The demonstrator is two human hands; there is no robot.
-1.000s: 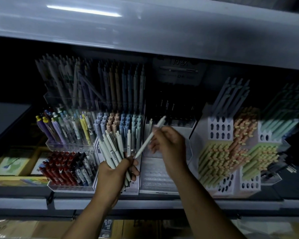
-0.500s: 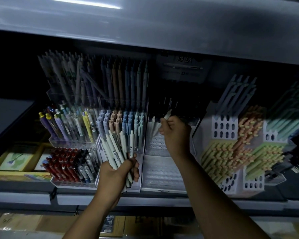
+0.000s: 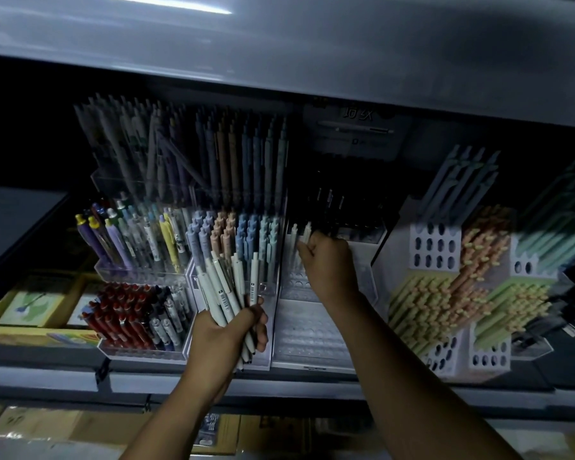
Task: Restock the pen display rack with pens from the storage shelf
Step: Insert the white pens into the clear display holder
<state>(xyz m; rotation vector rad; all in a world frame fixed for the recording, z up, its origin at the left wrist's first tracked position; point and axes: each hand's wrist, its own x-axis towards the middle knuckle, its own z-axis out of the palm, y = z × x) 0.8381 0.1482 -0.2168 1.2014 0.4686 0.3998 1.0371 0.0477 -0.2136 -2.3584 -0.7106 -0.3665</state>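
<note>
I am looking up at a broad grey metal shelf point(image 3: 312, 61) that is overhanging a dim row of pen displays. Below it, at the centre, a white plastic display rack point(image 3: 309, 330) with rows of small round holes is sitting mostly bare, with only a couple of pale pens standing at its upper left. To its right, a white honeycomb holder point(image 3: 435, 247) is carrying yellow, orange and green pens at a slant. To its left, a stepped rack of blue, tan and teal pens point(image 3: 233, 234) is standing. Further left, a clear plastic tub of red and black pens point(image 3: 136, 317) is resting on the ledge. The left hand point(image 3: 226, 333) is clenching round a bundle of pale grey-white pens point(image 3: 228, 287), which is fanning upward in front of the stepped rack. The right hand point(image 3: 329, 263) is reaching into the top of the holed rack. Its fingers are curling round one slim white pen point(image 3: 307, 232), which is standing upright there beside another.
</note>
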